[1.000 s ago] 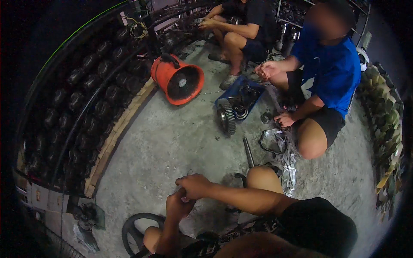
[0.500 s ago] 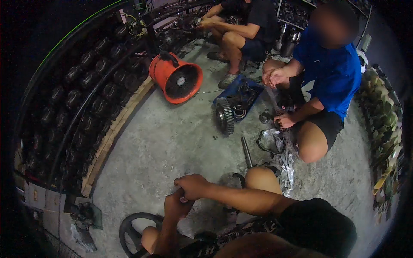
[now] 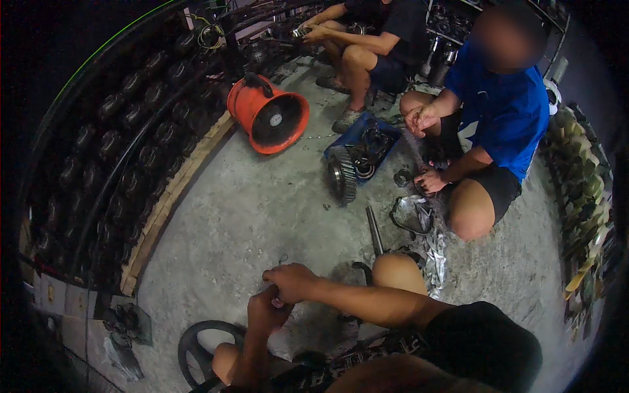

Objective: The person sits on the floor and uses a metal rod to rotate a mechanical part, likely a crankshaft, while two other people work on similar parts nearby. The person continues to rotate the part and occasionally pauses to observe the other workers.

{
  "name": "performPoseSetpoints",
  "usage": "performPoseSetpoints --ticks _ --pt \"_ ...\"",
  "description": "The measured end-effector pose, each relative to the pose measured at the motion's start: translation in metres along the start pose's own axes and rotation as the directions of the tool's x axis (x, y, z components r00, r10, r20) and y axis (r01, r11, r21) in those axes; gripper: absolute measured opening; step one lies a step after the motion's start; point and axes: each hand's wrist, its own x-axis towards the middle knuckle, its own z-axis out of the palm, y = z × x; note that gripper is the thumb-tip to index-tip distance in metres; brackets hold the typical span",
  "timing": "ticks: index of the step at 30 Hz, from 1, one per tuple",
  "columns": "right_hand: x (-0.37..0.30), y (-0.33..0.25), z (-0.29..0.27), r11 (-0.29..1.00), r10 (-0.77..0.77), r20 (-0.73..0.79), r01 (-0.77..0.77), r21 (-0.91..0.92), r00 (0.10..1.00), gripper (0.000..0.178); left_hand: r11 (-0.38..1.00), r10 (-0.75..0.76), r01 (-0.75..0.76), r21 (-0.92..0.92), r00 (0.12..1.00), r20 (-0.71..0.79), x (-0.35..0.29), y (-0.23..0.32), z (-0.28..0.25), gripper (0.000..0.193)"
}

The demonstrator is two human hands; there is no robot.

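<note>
My left hand (image 3: 265,313) and my right hand (image 3: 293,283) are pressed together above the concrete floor, low in the middle of the view. Both are closed, with the fingers curled. A small pinkish bit shows between them, too small to name. A thin dark loop (image 3: 283,258) shows just beyond my right hand; whether I hold it or it lies on the floor I cannot tell. A black spoked wheel (image 3: 190,346) is to the left of my left forearm. To the right of my hands, a metal shaft (image 3: 374,229) stands near my bent knee.
An orange drum fan (image 3: 252,108) stands at the back left. A large gear (image 3: 341,175) leans by a blue tray (image 3: 367,173) of metal parts. A co-worker in a blue shirt (image 3: 508,114) sits right; another person (image 3: 400,39) sits behind. Dark parts (image 3: 124,157) line the left.
My hands stay together, shifted only very slightly. The view has moved a little. At the back, the other person's hands now show a shiny metal part.
</note>
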Motion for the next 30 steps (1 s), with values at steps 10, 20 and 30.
performPoseSetpoints --ticks 10,20,30 --pt "0.000 -0.002 -0.002 0.999 0.033 0.023 -0.033 0.010 0.999 0.055 0.999 0.008 -0.008 -0.034 1.000 -0.004 -0.001 -0.007 0.003 0.033" --pt "0.002 0.002 0.003 1.000 0.006 -0.002 -0.006 0.012 1.000 0.048 0.999 0.027 -0.027 -0.025 0.999 -0.017 -0.002 -0.008 0.003 0.038" --pt "0.002 -0.009 -0.008 0.996 0.087 0.126 -0.088 0.006 0.988 0.063 1.000 -0.002 0.002 -0.010 1.000 0.005 -0.002 -0.005 -0.002 0.034"
